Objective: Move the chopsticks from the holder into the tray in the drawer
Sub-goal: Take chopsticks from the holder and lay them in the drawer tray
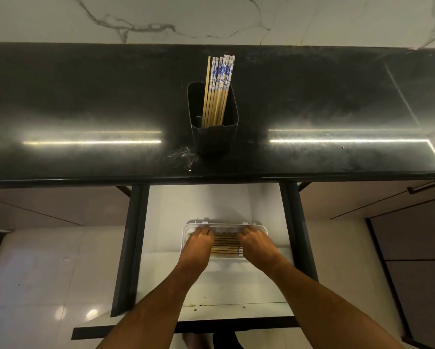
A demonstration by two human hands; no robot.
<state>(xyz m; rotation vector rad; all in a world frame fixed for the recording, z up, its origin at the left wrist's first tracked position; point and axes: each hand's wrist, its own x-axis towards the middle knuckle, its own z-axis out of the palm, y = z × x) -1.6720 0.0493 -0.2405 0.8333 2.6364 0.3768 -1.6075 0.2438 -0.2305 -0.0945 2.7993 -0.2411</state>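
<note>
A black holder (215,137) stands on the dark countertop with several chopsticks (217,91) upright in it, their blue-and-white patterned tops sticking out. Below, in the open drawer (161,285), lies a white tray (259,230) holding several chopsticks (225,245) laid flat side by side. My left hand (198,241) rests over the left ends of those chopsticks and my right hand (255,241) over the right ends. Both hands are palm down with fingers curled at the tray's far side. Whether the fingers grip the chopsticks is not visible.
The glossy black countertop (85,109) spans the view, backed by a marble wall (211,18). Dark drawer rails (130,248) run on both sides. Closed cabinet fronts with a handle (424,186) flank the drawer. A light tiled floor (47,285) lies below left.
</note>
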